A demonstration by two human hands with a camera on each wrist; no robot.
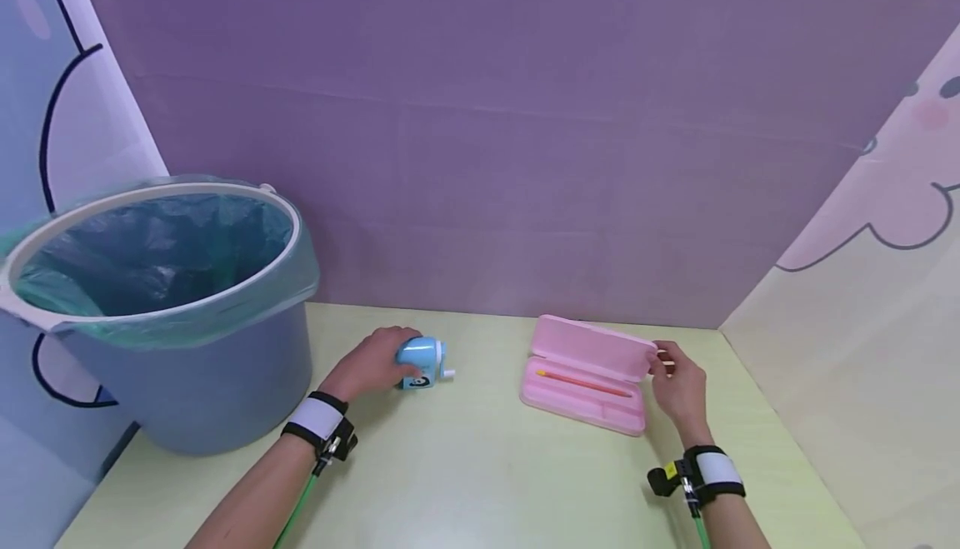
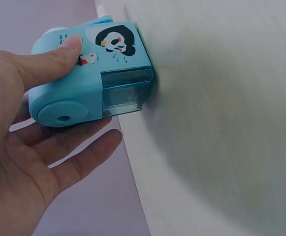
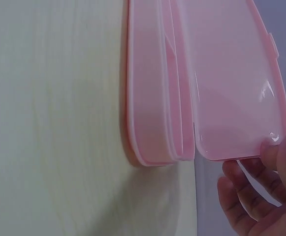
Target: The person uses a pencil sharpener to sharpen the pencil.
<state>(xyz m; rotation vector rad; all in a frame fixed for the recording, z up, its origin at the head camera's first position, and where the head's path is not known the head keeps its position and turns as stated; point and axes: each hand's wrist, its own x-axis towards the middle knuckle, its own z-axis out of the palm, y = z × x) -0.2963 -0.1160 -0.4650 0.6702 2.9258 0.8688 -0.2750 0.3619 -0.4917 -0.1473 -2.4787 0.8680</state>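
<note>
A light blue crank pencil sharpener [image 1: 419, 362] with a panda print stands on the table in the head view. My left hand [image 1: 378, 361] grips it from its left side, thumb across the printed face in the left wrist view, where the clear shavings drawer [image 2: 125, 93] shows. To the right lies a pink pencil case [image 1: 581, 417] with its lid [image 1: 592, 347] raised. An orange pencil [image 1: 583, 382] rests inside the case. My right hand [image 1: 678, 382] pinches the lid's right corner between thumb and fingers, as the right wrist view also shows.
A large blue-grey bin [image 1: 217, 391] with a green plastic liner [image 1: 150, 241] stands at the left of the pale wooden table [image 1: 480, 482]. A purple backdrop [image 1: 480, 157] rises behind the table, and a printed side panel [image 1: 885, 324] borders it on the right.
</note>
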